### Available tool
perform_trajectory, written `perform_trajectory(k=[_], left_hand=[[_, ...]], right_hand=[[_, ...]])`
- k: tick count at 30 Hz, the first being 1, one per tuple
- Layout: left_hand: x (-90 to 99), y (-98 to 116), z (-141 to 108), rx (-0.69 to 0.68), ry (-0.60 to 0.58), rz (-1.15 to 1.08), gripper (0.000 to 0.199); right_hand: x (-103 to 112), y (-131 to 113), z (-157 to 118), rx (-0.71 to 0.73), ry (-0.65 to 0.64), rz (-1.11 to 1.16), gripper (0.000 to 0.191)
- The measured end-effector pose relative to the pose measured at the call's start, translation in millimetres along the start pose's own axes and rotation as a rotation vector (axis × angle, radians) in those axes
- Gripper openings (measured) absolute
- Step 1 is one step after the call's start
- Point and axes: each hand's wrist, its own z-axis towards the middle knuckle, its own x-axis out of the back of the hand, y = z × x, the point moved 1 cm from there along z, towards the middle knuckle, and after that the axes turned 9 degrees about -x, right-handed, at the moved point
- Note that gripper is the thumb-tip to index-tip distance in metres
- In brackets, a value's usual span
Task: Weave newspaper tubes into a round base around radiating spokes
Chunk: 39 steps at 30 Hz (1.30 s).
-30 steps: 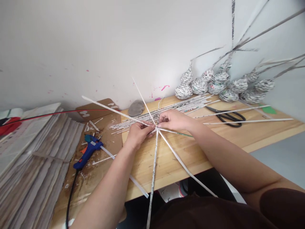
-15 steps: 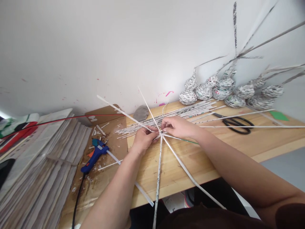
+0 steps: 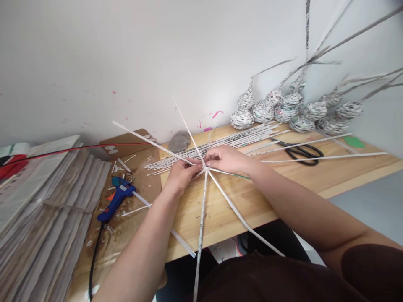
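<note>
Several rolled paper sticks (image 3: pixel 227 198) cross at one centre and fan out from it like spokes, two of them reaching past the table's front edge. My left hand (image 3: pixel 183 173) is closed on the sticks just left of the crossing, thumb and fingers pinching. On the right of the crossing my right hand (image 3: pixel 224 158) is closed too, its fingertips pinching a stick close to the centre. The fingertips of both hands nearly meet there, so the exact wrap at the crossing is hidden. Behind the hands lies a bundle of loose paper sticks (image 3: pixel 252 136).
Woven paper gourds (image 3: pixel 242 119) stand at the back right by the wall. Black scissors (image 3: pixel 304 152) and a green paper piece (image 3: pixel 354 141) lie on the wooden table (image 3: pixel 283 197). A blue glue gun (image 3: pixel 116 199), a grey stone-like lump (image 3: pixel 179 141) and stacked newspapers (image 3: pixel 63 209) are leftward.
The whole view has shifted, so things appear a little further left and higher. Both hands keep their pinch at the crossing, with only slight finger movement.
</note>
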Motion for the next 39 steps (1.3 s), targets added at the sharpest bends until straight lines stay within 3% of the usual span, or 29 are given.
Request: perform_trajectory(k=[16,22,26,30,39], left_hand=[[-2.2,8.0,-2.6,0.125,0.056,-0.075,0.031],[-0.5,6.3,-2.8,0.051,0.015,-0.07,0.037],[1.9,6.5,-3.2,-0.056,-0.06,0.053,0.041],[2.1,6.9,-2.9,-0.15,-0.053,0.17,0.038],[0.3,0.2,-1.3,-0.055,-0.073,0.073,0.037]], right_hand=[[-6.1,5.4,5.4,-0.031,-0.002,0.072,0.012],[-5.1,3.5,3.9,-0.029,0.024,0.042,0.012],[-4.4,1.2,2.3,-0.037,0.041,0.01,0.011],[-4.1,0.8,2.4,-0.048,0.053,0.034,0.011],[-2.8,-0.2,1.0,-0.071,0.02,0.044,0.014]])
